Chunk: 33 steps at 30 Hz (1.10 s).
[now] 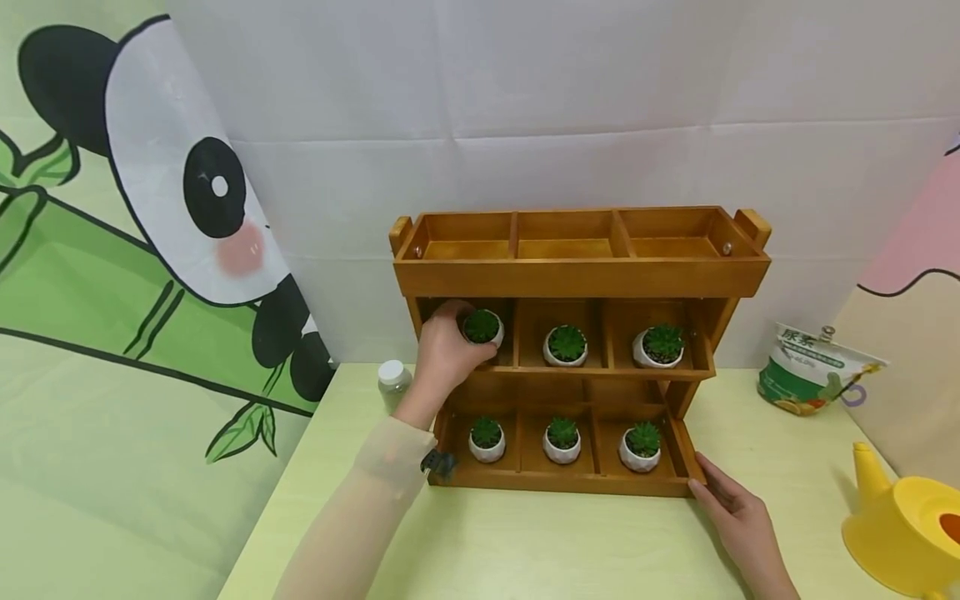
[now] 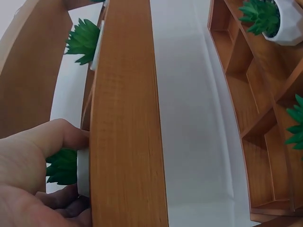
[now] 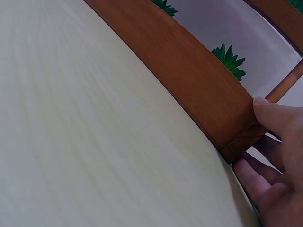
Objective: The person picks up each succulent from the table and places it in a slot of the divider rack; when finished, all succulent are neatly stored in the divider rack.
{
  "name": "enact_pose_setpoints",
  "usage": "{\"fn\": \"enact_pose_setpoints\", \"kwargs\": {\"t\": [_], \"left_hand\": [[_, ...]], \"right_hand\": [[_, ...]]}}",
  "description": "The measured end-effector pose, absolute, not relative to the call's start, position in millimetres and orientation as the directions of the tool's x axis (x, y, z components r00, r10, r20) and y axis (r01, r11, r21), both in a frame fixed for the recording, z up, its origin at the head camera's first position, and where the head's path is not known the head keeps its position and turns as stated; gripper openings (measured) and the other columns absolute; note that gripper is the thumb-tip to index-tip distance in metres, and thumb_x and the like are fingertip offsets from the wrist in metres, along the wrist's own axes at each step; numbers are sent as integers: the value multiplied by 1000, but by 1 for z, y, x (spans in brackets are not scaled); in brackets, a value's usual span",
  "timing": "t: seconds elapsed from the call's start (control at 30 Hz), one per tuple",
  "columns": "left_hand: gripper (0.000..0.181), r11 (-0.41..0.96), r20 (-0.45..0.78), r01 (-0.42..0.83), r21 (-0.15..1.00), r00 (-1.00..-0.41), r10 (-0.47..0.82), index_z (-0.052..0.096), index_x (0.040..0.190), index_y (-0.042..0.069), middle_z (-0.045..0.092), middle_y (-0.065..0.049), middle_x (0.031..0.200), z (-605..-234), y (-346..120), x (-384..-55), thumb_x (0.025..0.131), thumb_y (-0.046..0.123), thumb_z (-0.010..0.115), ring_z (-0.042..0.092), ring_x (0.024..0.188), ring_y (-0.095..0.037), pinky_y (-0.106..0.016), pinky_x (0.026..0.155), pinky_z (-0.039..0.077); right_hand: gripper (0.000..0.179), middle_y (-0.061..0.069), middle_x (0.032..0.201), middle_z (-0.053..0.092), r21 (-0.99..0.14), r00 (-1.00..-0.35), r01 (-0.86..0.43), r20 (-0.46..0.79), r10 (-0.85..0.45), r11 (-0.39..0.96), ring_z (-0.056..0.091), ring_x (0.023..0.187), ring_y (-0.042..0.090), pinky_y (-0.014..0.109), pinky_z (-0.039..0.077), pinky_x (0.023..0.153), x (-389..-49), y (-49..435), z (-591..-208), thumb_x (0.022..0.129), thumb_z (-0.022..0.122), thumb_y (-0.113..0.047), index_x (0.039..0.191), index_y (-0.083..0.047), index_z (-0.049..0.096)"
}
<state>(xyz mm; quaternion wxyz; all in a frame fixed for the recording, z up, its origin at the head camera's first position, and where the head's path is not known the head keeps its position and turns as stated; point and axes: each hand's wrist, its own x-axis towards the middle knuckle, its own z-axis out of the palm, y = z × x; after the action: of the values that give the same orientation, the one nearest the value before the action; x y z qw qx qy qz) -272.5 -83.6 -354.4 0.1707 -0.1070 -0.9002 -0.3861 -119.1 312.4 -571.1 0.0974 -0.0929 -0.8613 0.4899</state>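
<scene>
A three-tier wooden plant stand [image 1: 581,277] stands against the back wall. In its middle tier's left compartment, my left hand [image 1: 453,342] grips a small potted succulent [image 1: 483,327] with thumb and fingers around the white pot. The left wrist view has that pot [image 2: 83,172] behind the tier's front board [image 2: 128,113], the thumb and fingers on opposite sides of it. My right hand [image 1: 738,517] holds the bottom tier's front right corner. Seen from the right wrist, the thumb [image 3: 265,111] lies on the upper edge and the other fingers are lower at the side.
More potted succulents sit in the middle tier [image 1: 566,345] and bottom tier [image 1: 562,440]. A lidded clear jar [image 1: 393,382] stands left of the stand. At the right are a clipped green-and-white pouch [image 1: 806,371] and a yellow watering can [image 1: 900,525] on the table [image 1: 585,550].
</scene>
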Motion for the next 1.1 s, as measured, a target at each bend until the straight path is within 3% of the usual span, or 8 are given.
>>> {"fn": "enact_pose_setpoints", "kwargs": {"t": [0.13, 0.23, 0.43, 0.57, 0.73, 0.9, 1.1], "left_hand": [[54, 680, 378, 314, 663, -924, 59, 63, 119, 2, 66, -14, 112, -355, -84, -276, 73, 17, 89, 64, 97, -32, -47, 85, 56], [55, 677, 373, 312, 666, -926, 60, 62, 119, 2, 65, -14, 112, -355, -84, -278, 74, 17, 89, 63, 96, -32, -47, 85, 55], [64, 661, 357, 313, 683, -931, 72, 59, 132, 1, 61, -17, 127, -356, -83, -278, 76, 14, 88, 61, 109, -34, -49, 94, 54], [69, 651, 355, 319, 689, -931, 80, 55, 139, 2, 56, -17, 136, -356, -82, -278, 78, 11, 87, 58, 118, -34, -49, 101, 51], [72, 662, 356, 327, 675, -929, 95, 54, 142, 3, 53, -18, 141, -354, -80, -275, 79, 9, 87, 56, 123, -34, -49, 105, 48], [72, 682, 366, 332, 651, -925, 101, 56, 142, 4, 55, -16, 140, -354, -81, -273, 78, 9, 89, 56, 123, -34, -48, 105, 48], [71, 691, 366, 332, 642, -925, 105, 58, 141, 6, 56, -14, 139, -356, -83, -271, 78, 9, 89, 57, 122, -32, -48, 104, 48]], "right_hand": [[58, 17, 150, 53, -863, -963, 55, 87, 254, 502, 48, 118, -8, 2, 42, 84, -119, 313, -572, 105, 63, -40, 153, -9, 54], [59, 18, 151, 52, -868, -965, 57, 80, 252, 493, 48, 117, -11, 2, 42, 84, -118, 314, -571, 105, 63, -41, 153, -9, 53], [58, 18, 149, 52, -872, -965, 51, 83, 249, 486, 52, 118, -6, 3, 43, 84, -119, 314, -572, 105, 64, -39, 153, -10, 53], [58, 19, 149, 53, -875, -965, 40, 92, 246, 482, 55, 124, 9, 3, 44, 83, -119, 313, -571, 105, 65, -38, 153, -9, 53], [58, 18, 149, 52, -875, -966, 52, 79, 248, 482, 53, 122, 1, 3, 43, 84, -118, 313, -572, 105, 64, -38, 154, -10, 53], [57, 18, 148, 53, -871, -964, 44, 91, 248, 490, 55, 127, 18, 3, 43, 83, -119, 313, -572, 105, 64, -37, 153, -9, 53], [57, 18, 149, 53, -875, -963, 41, 93, 251, 482, 49, 113, -13, 3, 43, 83, -119, 313, -573, 105, 64, -39, 153, -10, 54]]}}
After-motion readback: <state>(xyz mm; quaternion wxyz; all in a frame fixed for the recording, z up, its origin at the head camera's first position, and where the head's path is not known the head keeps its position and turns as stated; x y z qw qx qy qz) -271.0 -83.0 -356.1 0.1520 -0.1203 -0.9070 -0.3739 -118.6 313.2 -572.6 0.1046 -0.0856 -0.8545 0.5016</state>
